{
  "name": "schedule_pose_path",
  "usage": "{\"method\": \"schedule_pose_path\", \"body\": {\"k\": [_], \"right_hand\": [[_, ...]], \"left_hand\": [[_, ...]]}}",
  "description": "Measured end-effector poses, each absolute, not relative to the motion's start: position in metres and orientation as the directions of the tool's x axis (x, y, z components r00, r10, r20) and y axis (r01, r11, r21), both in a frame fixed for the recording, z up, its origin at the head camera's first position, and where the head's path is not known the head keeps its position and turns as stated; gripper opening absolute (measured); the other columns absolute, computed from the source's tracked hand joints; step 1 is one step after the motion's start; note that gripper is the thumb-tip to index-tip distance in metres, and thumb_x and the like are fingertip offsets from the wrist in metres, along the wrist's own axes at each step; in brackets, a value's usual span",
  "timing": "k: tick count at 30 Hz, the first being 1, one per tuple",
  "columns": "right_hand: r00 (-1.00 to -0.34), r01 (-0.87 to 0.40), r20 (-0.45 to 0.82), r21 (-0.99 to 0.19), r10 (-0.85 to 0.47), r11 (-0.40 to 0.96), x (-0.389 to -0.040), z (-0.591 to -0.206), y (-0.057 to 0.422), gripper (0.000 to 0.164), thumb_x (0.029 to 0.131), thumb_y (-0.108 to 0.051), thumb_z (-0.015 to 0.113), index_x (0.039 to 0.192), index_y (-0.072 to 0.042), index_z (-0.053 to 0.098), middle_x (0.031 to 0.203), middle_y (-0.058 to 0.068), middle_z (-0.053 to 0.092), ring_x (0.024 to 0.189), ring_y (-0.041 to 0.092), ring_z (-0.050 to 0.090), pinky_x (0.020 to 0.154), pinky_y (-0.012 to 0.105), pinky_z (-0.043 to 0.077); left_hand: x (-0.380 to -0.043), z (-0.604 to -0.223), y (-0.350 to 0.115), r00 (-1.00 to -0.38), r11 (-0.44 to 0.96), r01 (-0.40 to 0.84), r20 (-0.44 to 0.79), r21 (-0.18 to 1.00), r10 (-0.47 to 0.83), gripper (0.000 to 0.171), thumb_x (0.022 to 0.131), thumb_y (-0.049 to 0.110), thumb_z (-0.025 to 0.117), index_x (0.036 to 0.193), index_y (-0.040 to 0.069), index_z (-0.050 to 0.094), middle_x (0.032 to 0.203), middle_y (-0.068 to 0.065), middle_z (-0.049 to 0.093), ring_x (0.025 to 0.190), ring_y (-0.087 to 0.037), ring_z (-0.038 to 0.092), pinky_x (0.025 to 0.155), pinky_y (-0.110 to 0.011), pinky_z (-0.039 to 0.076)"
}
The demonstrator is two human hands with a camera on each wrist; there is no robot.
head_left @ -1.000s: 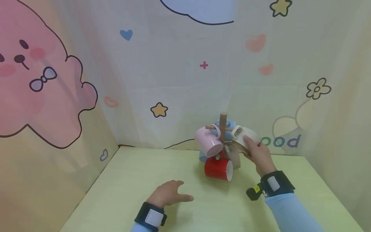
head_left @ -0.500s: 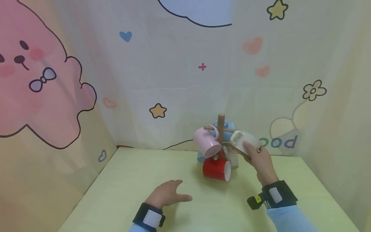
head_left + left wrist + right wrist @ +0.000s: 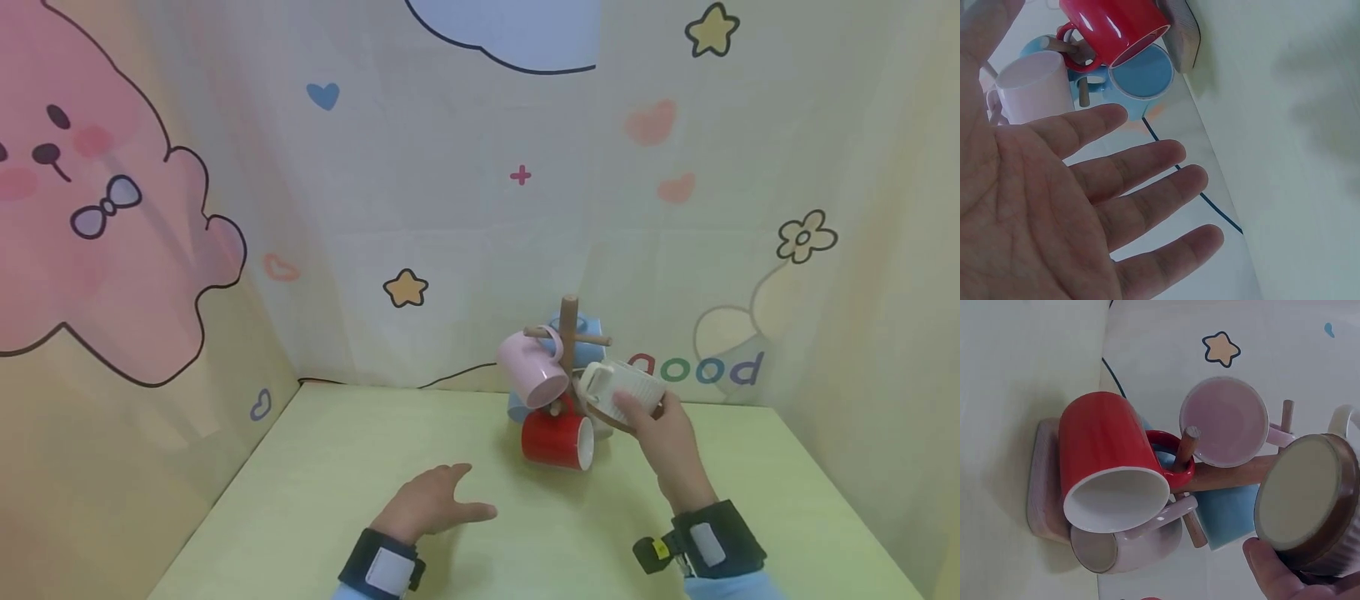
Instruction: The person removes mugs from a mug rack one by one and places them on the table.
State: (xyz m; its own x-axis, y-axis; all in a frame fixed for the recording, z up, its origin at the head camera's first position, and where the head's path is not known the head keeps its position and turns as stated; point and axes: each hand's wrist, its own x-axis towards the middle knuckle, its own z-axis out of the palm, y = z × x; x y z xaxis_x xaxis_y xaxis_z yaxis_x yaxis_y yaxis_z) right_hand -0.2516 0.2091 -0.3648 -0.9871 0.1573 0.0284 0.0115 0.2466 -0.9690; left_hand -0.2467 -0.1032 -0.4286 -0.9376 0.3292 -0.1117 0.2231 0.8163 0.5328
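One-handed grip on white ribbed mug w/ R hand, thumb on near side. Holding L hand spread wide, fingers straight, above table, well apart from mug, L of it & nearer camera. Tilted in head view, w/ handle to L, brown-edged base down-L, long axis oblique. Just R of wooden mug tree; hung there, red mug & pink mug.

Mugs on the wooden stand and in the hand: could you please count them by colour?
Red mug: 1
Pink mug: 1
Blue mugs: 2
Pale greyish mug: 1
White ribbed mug, in the right hand: 1
Total: 6
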Motion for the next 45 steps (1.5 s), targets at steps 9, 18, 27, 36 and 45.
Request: {"method": "schedule_pose_path", "body": {"k": [9, 18, 27, 36, 45], "right_hand": [[-0.991, -0.008, 0.045, -0.958, 0.123, 0.287, -0.239, -0.377, 0.2, 0.087, 0.095, -0.045, 0.064, 0.154, -0.003, 0.015, 0.15, 0.022, 0.034, 0.132, 0.041, 0.039, 0.108, 0.059, 0.033], [-0.993, -0.008, 0.045, -0.945, 0.106, 0.328, -0.226, -0.387, 0.185, 0.086, 0.093, -0.038, 0.07, 0.152, -0.002, 0.019, 0.146, 0.024, 0.039, 0.13, 0.044, 0.043, 0.103, 0.058, 0.04], [-0.991, -0.023, 0.069, -0.93, 0.113, 0.368, -0.216, -0.412, 0.167, 0.089, 0.087, -0.039, 0.076, 0.15, -0.001, 0.025, 0.143, 0.024, 0.045, 0.128, 0.042, 0.048, 0.1, 0.056, 0.044], [-0.985, -0.085, 0.139, -0.908, 0.104, 0.409, -0.207, -0.434, 0.151, 0.084, 0.083, -0.037, 0.081, 0.145, -0.003, 0.036, 0.134, 0.022, 0.054, 0.117, 0.037, 0.057, 0.092, 0.052, 0.05], [-0.99, -0.056, 0.11, -0.882, 0.09, 0.467, -0.201, -0.445, 0.136, 0.097, 0.076, -0.04, 0.086, 0.149, -0.005, 0.034, 0.135, 0.018, 0.055, 0.116, 0.035, 0.055, 0.097, 0.057, 0.045]], "left_hand": [[-0.243, -0.424, -0.101, -0.939, 0.806, 0.23, -0.094, 0.545, 0.331, 0.081, 0.082, 0.059, 0.071, 0.139, 0.005, 0.054, 0.133, -0.018, 0.059, 0.125, -0.039, 0.052, 0.099, -0.06, 0.042], [-0.239, -0.419, -0.099, -0.942, 0.798, 0.24, -0.067, 0.553, 0.33, 0.08, 0.082, 0.06, 0.071, 0.14, 0.006, 0.054, 0.134, -0.016, 0.059, 0.126, -0.038, 0.053, 0.1, -0.059, 0.042], [-0.238, -0.416, -0.095, -0.942, 0.791, 0.233, -0.07, 0.566, 0.328, 0.081, 0.082, 0.062, 0.07, 0.139, 0.007, 0.055, 0.133, -0.014, 0.06, 0.124, -0.036, 0.054, 0.099, -0.059, 0.043], [-0.237, -0.413, -0.089, -0.938, 0.778, 0.261, -0.039, 0.572, 0.344, 0.08, 0.083, 0.061, 0.07, 0.139, 0.006, 0.055, 0.134, -0.014, 0.06, 0.125, -0.036, 0.054, 0.098, -0.059, 0.044], [-0.233, -0.417, -0.084, -0.923, 0.75, 0.302, -0.015, 0.588, 0.383, 0.079, 0.081, 0.063, 0.07, 0.137, 0.008, 0.057, 0.13, -0.011, 0.063, 0.121, -0.032, 0.057, 0.095, -0.057, 0.047]]}}
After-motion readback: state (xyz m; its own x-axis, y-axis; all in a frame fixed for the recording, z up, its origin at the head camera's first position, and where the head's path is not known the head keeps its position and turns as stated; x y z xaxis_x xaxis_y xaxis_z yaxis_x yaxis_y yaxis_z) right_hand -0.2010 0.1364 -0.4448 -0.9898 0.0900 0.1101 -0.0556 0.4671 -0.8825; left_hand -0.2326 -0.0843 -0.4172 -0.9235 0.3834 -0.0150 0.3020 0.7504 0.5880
